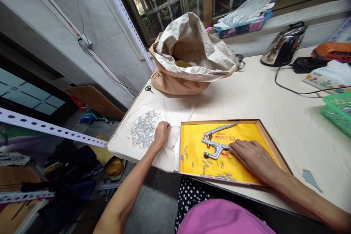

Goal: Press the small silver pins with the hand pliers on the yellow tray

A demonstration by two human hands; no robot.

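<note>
My left hand (162, 134) is over the white cloth (175, 108), just right of a pile of small silvery metal tubes or pins (144, 129). Its fingers are pressed together; what lies between the fingertips, if anything, is too small to make out. In a shallow tray with a yellow lining (192, 131) lie grey metal snap pliers (218, 148), their jaws pointing left and one handle raised apart from the other. My right hand (253, 157) is closed over the end of the lower handle. Several loose metal pieces (205, 162) are scattered along the tray's left and near sides.
Behind the tray stands a large open paper-lined sack (189, 76). Green-handled scissors (148, 88) lie by its left side. Further right are a steel kettle (283, 45) with a cord, a tissue pack (329, 76) and a green basket (338, 111). A blue basket (244, 25) sits on the sill.
</note>
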